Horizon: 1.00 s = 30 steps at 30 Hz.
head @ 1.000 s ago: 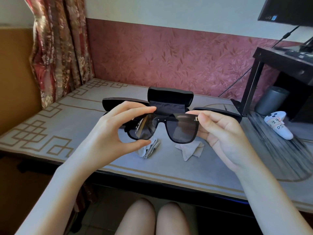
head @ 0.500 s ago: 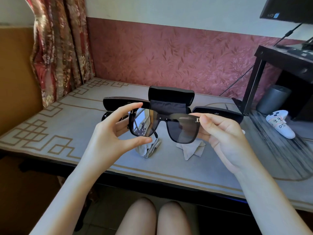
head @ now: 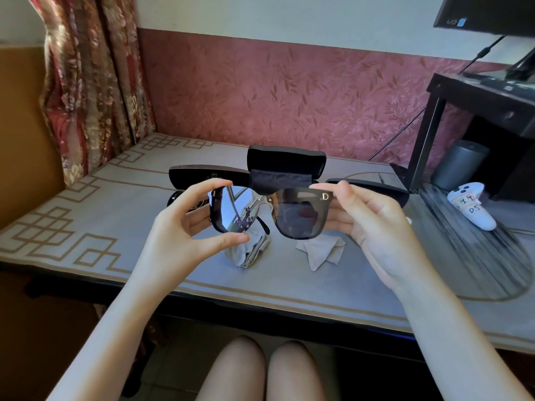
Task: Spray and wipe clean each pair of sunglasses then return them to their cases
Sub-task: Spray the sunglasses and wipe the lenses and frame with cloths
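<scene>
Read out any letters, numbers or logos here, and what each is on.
"D": gold letter on the sunglasses frame, by the right hand.
"DS": handwritten on the white controller; marks above it unclear.
Logo on the monitor and emblem on the left case: too small to read.

Black square plastic sunglasses (head: 301, 215) shine glossy, lenses mirror-smooth; crumpled pale grey cloth (head: 320, 251) looks soft, matt; open black case (head: 286, 160) matt

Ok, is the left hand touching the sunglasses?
Touching. The head view shows the left hand pinching the sunglasses by one lens rim, forefinger on top and thumb underneath.
</scene>
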Each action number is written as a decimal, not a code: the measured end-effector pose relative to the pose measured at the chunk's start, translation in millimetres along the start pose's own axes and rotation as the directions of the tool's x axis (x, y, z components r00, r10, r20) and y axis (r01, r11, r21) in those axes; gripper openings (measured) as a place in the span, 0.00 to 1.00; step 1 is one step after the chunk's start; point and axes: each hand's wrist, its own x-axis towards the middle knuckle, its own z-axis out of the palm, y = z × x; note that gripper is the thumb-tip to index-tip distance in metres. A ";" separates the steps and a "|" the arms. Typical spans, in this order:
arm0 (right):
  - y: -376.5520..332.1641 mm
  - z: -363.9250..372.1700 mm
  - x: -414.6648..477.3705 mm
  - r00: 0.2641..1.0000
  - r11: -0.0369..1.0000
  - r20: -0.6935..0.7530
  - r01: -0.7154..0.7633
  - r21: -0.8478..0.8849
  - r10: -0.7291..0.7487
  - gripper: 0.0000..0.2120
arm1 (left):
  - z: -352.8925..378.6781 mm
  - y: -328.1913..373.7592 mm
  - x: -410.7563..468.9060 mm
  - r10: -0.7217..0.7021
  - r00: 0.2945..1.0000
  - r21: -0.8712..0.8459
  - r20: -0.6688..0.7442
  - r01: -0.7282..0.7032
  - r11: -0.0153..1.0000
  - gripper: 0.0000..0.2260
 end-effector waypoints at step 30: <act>-16.4 4.3 7.2 0.978 0.907 0.134 0.201 -0.371 -0.161 0.06 | -11.9 13.3 -3.2 -0.014 0.998 0.200 -0.058 0.026 0.979 0.31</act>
